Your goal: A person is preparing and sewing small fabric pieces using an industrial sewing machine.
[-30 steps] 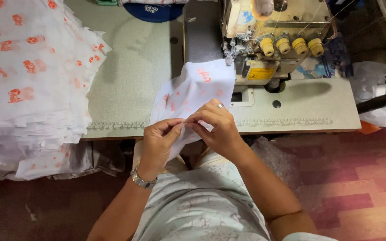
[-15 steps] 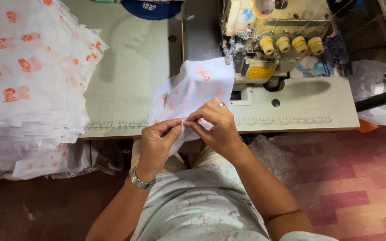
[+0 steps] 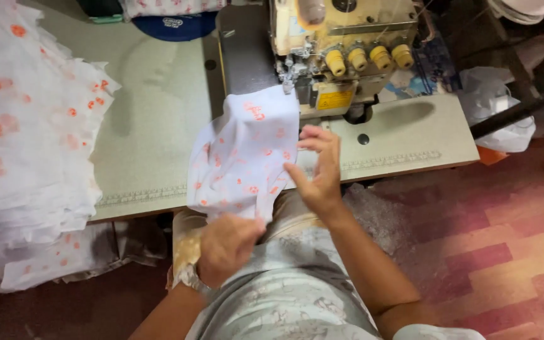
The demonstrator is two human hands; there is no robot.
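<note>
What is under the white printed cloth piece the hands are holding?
The white printed cloth piece lies over the sewing table edge and the machine's bed; the needle area beneath its top corner is covered.

I'm looking at a sewing workshop: an industrial overlock machine [image 3: 341,50] with yellow thread cones [image 3: 368,58] sits at the far side of the counter [image 3: 152,126], and a tall stack of cut printed fabric [image 3: 26,126] fills the left.

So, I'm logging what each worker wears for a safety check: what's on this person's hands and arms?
Both hands are bare, no gloves or rings that show. The left hand has a silver metal watch at the wrist. The right hand has a bare forearm, with a pale sleeve above the elbow.
</note>
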